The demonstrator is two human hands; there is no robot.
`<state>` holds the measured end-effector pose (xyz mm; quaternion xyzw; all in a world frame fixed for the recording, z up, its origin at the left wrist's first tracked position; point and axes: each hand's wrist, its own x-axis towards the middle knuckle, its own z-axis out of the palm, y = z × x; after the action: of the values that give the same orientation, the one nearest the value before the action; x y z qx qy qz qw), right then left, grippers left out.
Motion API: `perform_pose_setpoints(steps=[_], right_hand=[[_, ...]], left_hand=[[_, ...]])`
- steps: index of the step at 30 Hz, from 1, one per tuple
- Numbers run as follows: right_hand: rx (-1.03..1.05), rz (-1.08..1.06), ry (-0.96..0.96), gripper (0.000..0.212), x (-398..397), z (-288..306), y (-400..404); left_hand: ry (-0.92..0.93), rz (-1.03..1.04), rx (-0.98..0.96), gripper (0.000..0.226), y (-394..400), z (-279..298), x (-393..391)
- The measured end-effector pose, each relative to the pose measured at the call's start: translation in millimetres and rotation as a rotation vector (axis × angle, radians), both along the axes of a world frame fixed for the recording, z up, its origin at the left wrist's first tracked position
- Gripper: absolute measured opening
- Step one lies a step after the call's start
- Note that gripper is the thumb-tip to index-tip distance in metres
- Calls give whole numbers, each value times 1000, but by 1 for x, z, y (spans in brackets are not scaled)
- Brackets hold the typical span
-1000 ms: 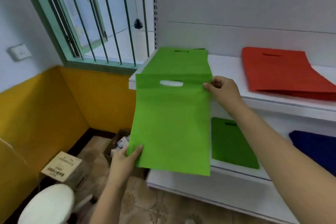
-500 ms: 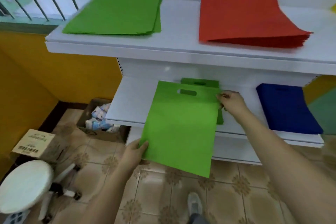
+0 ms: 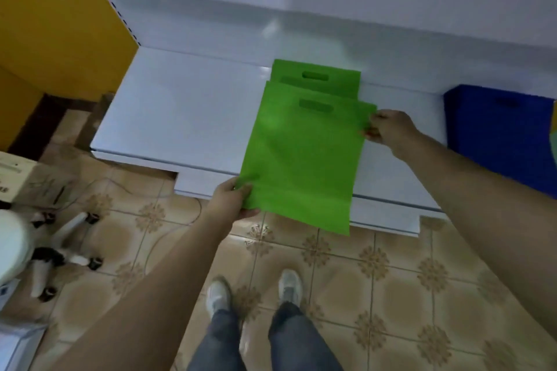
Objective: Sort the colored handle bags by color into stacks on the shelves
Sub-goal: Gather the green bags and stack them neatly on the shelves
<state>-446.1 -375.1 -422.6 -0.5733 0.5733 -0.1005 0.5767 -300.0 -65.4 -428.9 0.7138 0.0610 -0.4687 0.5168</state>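
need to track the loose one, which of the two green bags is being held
The front green bag, gripped by the left hand and right hand; the rear green bag lies untouched.

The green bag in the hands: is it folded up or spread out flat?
Spread flat. The green bag shows its full face and handle slot, held at opposite corners by the left hand and right hand.

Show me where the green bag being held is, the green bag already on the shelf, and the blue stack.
held green bag [image 3: 301, 159], head view, middle of its front face
green bag on the shelf [image 3: 316, 77], head view, beside its handle slot
blue stack [image 3: 497, 129], head view, middle of top bag
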Motion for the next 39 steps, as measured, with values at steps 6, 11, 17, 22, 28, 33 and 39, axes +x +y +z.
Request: perform_pose_setpoints(steps=[6, 11, 17, 22, 28, 33, 39], right_hand=[[88, -133, -329, 48, 24, 8, -43], [-132, 212, 122, 54, 6, -24, 6], [-136, 304, 252, 70, -6, -73, 34], [-152, 267, 163, 53, 6, -75, 23], [-147, 315, 184, 55, 10, -79, 16], [-224, 522, 405, 62, 20, -70, 19], [-437, 657, 444, 67, 67, 1, 75]], left_hand=[[72, 116, -120, 16, -78, -25, 21], [23, 59, -42, 38, -129, -41, 37], [-341, -280, 254, 31, -134, -51, 38], [-892, -513, 541, 35, -125, -63, 37], [-844, -727, 575, 32, -135, -67, 48], [-945, -803, 491, 37, -115, -55, 48], [-940, -686, 415, 54, -44, -13, 38]])
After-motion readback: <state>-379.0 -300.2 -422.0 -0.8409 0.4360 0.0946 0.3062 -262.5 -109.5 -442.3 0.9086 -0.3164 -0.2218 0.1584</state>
